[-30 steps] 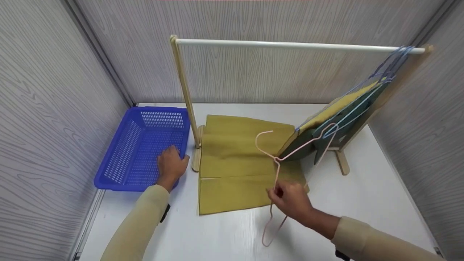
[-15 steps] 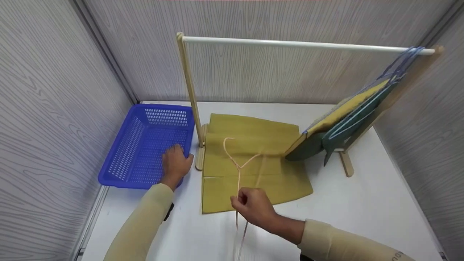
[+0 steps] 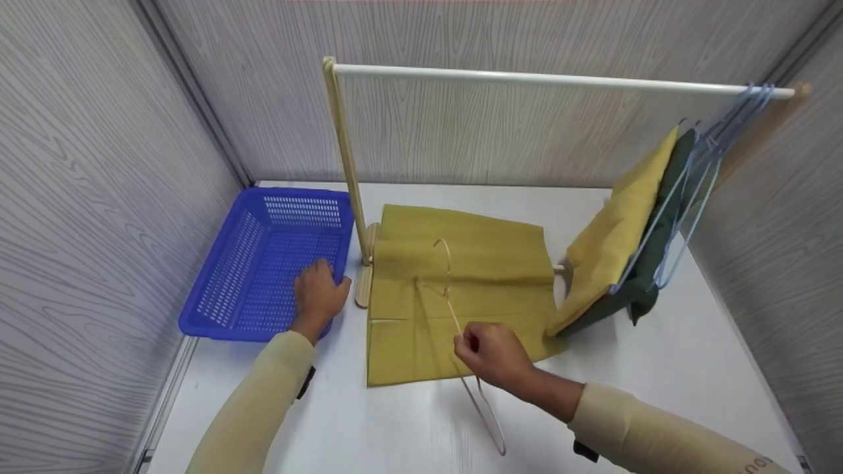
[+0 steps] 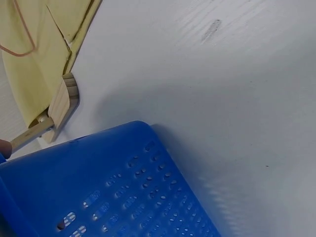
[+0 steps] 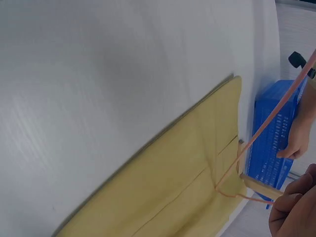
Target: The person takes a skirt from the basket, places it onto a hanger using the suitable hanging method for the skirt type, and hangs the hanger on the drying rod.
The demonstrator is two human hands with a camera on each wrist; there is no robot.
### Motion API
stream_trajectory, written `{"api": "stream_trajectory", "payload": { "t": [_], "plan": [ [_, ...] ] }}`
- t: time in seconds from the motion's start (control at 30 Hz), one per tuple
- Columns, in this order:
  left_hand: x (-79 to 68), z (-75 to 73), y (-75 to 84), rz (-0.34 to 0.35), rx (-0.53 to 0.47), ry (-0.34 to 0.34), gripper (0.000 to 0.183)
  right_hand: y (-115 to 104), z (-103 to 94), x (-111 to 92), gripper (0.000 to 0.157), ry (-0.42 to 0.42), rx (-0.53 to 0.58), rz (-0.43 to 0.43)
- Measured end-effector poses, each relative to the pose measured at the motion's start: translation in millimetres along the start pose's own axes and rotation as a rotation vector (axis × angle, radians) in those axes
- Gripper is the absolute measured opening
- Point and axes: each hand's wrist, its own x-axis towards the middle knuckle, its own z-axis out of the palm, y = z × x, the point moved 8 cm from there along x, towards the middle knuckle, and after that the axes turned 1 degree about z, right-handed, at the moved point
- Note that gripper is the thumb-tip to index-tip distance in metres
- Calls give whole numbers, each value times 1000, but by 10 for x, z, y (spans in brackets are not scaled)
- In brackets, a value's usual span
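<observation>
My right hand (image 3: pixel 494 352) grips a thin pink clothes hanger (image 5: pixel 266 121) by its side wire, its hook pointing away from me over the cloth. Beneath it, a mustard-yellow folded cloth (image 3: pixel 461 227) lies flat on the white table. My left hand (image 3: pixel 318 293) holds the right rim of a blue perforated plastic basket (image 3: pixel 217 289), fingers over the inside and thumb on the outer side. Only a fingertip (image 4: pixel 5 148) of it shows in the left wrist view. No clothes show inside the basket.
A rack with a white rail (image 3: pixel 527 78) and wooden posts stands behind the cloth. At its right end, yellow (image 3: pixel 612 224) and dark green garments (image 3: pixel 668 191) hang on blue hangers (image 3: pixel 698 204). Wood-patterned panels (image 3: pixel 85 197) enclose the table (image 3: pixel 658 382).
My right hand swept the pink hanger left from beside the hung clothes, then slightly back right, turning it. The hung garments swung outward from the right post. My left hand stayed on the basket.
</observation>
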Motion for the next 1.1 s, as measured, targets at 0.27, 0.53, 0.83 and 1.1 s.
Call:
{"api": "stream_trajectory", "payload": {
  "t": [0.27, 0.53, 0.83, 1.1],
  "plan": [
    [-9, 6, -24, 0, 14, -13, 33, 238, -383, 44, 32, 91, -71, -23],
    [-52, -100, 104, 83, 60, 95, 30, 400, -713, 18, 26, 259, -378, -330],
    [-110, -152, 426, 215, 94, 226, 18, 677, -902, -38, 15, 373, -612, -557],
    [-219, -37, 860, 335, 26, 249, 17, 902, -1014, -31, 15, 382, -625, -502]
  ]
}}
